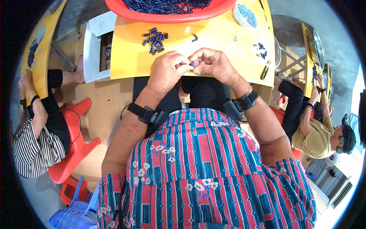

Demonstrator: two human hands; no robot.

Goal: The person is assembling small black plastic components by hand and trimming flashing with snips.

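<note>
My left hand (pixel 167 70) and my right hand (pixel 214 65) meet over the near edge of the yellow table (pixel 129 61). Both are closed in a pinch around a small dark blue plastic piece (pixel 191 64). Fingertips cover most of it, so its full shape is hidden. Just beyond my left hand lies a pile of short dark blue tubular pieces (pixel 155 39). A couple of similar dark pieces (pixel 195 37) rest on the table past my right hand.
A red basin (pixel 171 17) full of dark pieces stands at the far side, beside a clear tub of light blue bits (pixel 246 17). More loose pieces (pixel 262 51) lie at the right. A white box (pixel 93 51) stands left. People work at tables on both sides.
</note>
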